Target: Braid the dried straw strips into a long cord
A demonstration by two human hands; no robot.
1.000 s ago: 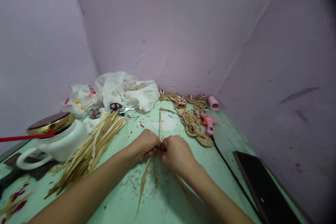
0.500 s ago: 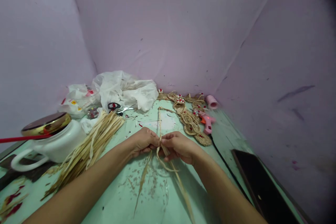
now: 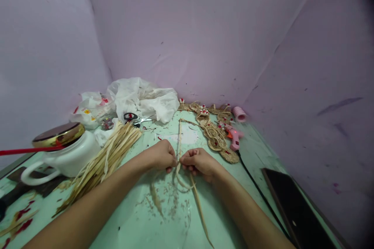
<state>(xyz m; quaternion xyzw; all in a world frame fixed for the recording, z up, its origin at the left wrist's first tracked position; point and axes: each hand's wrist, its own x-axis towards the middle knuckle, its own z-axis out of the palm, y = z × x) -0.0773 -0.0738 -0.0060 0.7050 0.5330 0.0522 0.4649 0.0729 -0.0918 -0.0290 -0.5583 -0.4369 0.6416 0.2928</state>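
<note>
A thin braid of pale dried fibre (image 3: 180, 136) runs from the far part of the table toward me. My left hand (image 3: 164, 155) is closed on a strand at the braid's near end. Opposite it, my right hand (image 3: 199, 161) pinches another strand, the fingertips of both hands almost touching. A long loose strand (image 3: 200, 212) hangs from beneath my right hand toward the table's near edge. A short curled strand (image 3: 182, 183) loops below the fingers. Under my left hand a further strand is blurred by motion.
Left lie a bundle of dried fibre strips (image 3: 106, 163), a white teapot (image 3: 71, 157) with a gold-rimmed lid, scissors (image 3: 137, 118) and white plastic bags (image 3: 143, 99). Right are braided pieces with red beads (image 3: 214, 136), a pink glue gun (image 3: 234, 137), a pink spool (image 3: 239, 114) and a dark flat slab (image 3: 295, 206).
My left hand has turned into a tighter fist, and the strand below it has swung. The long strand under my right hand has shifted slightly. The whole view has moved a little.
</note>
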